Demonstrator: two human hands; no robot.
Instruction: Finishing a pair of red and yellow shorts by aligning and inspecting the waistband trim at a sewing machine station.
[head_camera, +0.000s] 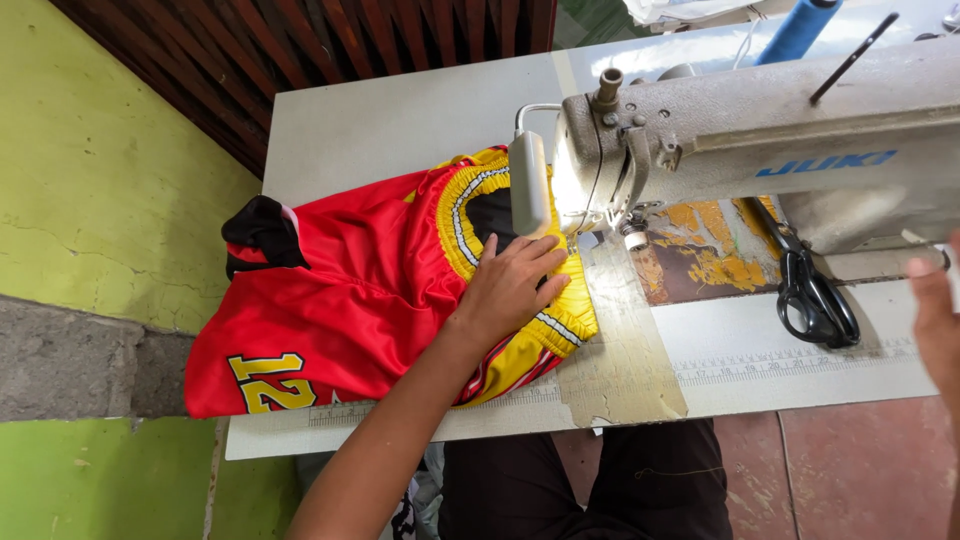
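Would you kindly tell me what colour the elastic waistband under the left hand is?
The waistband is yellow with a white stripe, on red shorts; the head view shows it under the left hand.

Bright, even daylight — strongest glare on the white table (400, 120) behind the sewing machine (760, 130). Shadows soft, short beneath the machine head. Right hand (938, 320) motion-blurred at the frame edge — centre sharp; slight wide-angle bowing.

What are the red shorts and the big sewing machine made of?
The red shorts look like smooth, slightly shiny sports fabric, probably polyester; they fold softly under the left hand. The sewing machine looks like painted metal, grey and worn dull.
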